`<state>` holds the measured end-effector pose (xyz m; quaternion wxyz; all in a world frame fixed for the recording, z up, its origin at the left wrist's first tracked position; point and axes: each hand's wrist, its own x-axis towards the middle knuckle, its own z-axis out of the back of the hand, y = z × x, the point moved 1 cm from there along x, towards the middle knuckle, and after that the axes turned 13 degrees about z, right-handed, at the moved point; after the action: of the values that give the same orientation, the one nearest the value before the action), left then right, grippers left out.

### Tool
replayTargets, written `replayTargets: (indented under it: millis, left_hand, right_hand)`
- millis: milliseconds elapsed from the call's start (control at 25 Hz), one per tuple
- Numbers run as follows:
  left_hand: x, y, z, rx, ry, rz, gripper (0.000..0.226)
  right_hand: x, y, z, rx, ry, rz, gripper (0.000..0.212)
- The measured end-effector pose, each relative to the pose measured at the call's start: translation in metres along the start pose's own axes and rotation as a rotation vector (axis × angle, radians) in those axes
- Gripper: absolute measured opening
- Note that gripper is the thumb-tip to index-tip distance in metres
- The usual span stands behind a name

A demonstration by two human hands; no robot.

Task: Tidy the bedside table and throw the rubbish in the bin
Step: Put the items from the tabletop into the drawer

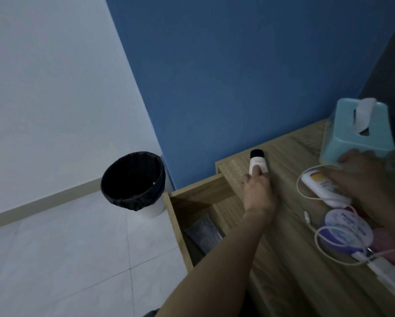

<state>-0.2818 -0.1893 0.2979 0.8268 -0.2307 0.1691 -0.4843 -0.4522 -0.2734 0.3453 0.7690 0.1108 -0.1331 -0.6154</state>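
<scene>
A wooden bedside table fills the lower right. My left hand grips a small white bottle with a black cap, upright near the table's back left corner. My right hand rests blurred against the base of a teal tissue box, over a white tube; I cannot tell whether it holds anything. A round purple-and-white tub and a white charging cable lie nearer the front. A white bin with a black liner stands on the floor to the left.
The table's drawer is pulled open toward the left, with a dark flat packet inside. A blue wall runs behind the table and a white wall behind the bin. Pale floor tiles lie between me and the bin.
</scene>
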Motion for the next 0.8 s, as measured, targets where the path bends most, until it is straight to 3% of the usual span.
replayTargets:
  millis: [120,240,400,480,560,600,680,760,800]
  left_hand:
    - [-0.003,0.004,0.004,-0.134,0.022,0.062,0.035]
    - [-0.004,0.007,0.008,-0.270,0.051,0.135,0.061]
    - [-0.002,0.007,0.009,-0.321,0.141,0.201,0.077]
    - [0.001,0.008,0.010,-0.312,0.182,0.200,0.077]
    - [0.003,0.011,0.011,-0.319,0.206,0.190,0.076]
    - [0.004,0.011,0.012,-0.317,0.210,0.179,0.075]
    - [0.003,0.012,0.014,-0.296,0.210,0.156,0.074]
    - [0.002,0.013,0.016,-0.277,0.212,0.143,0.073]
    - [0.002,0.013,0.016,-0.277,0.214,0.136,0.073]
  right_hand:
    - [-0.003,-0.011,-0.003,0.167,0.069,-0.087,0.069]
    - [-0.017,-0.009,0.001,0.412,0.190,-0.121,0.039]
    - [-0.015,0.001,-0.007,0.009,-0.015,0.224,0.023]
    - [-0.023,0.011,-0.009,0.009,-0.044,0.454,0.015]
    - [-0.033,0.014,-0.011,0.018,-0.022,0.624,0.045]
    - [-0.036,0.014,-0.010,0.030,-0.014,0.650,0.046]
    - [-0.034,0.012,-0.013,-0.037,-0.072,0.613,0.034]
    - [-0.030,0.011,-0.016,0.027,-0.070,0.431,0.018]
    - [-0.027,0.008,-0.019,0.066,-0.015,0.285,0.041]
